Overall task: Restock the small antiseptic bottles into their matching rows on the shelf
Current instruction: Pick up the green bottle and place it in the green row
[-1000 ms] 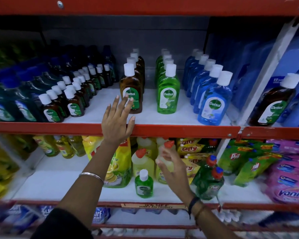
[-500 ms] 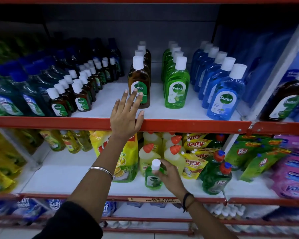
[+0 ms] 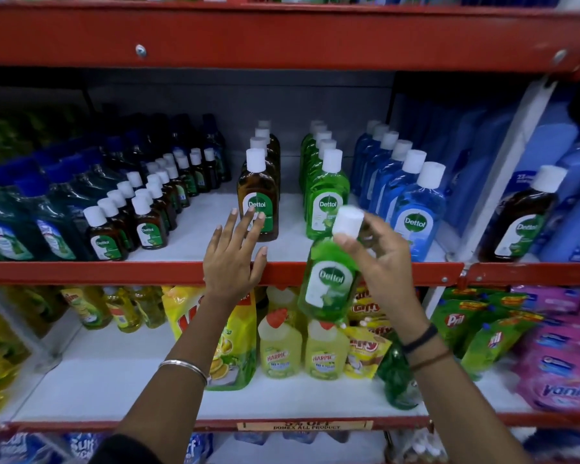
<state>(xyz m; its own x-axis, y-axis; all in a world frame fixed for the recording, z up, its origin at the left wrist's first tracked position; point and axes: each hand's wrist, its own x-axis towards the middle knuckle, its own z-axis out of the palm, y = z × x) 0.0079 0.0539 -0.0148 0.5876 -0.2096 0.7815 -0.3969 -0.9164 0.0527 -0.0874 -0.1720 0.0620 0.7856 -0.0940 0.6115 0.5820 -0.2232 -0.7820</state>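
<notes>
My right hand grips a small green Dettol bottle by its neck, just under the white cap, and holds it tilted in front of the red shelf edge. Right behind it on the upper shelf stands the row of green Dettol bottles. My left hand rests on the shelf edge with fingers spread, its fingertips in front of the brown Dettol row. A blue Dettol row stands to the right, and small brown bottles fill the left.
The lower shelf holds yellow Harpic bottles, a yellow refill pouch, green Pril bottles and pouches and pink Vanish packs. Dark refill pouches crowd the upper shelf's left. A slanted white divider bounds the blue row.
My right hand has lifted the small green bottle from the lower shelf up to the upper shelf's edge. The view has tilted upward; my left hand stays on the edge.
</notes>
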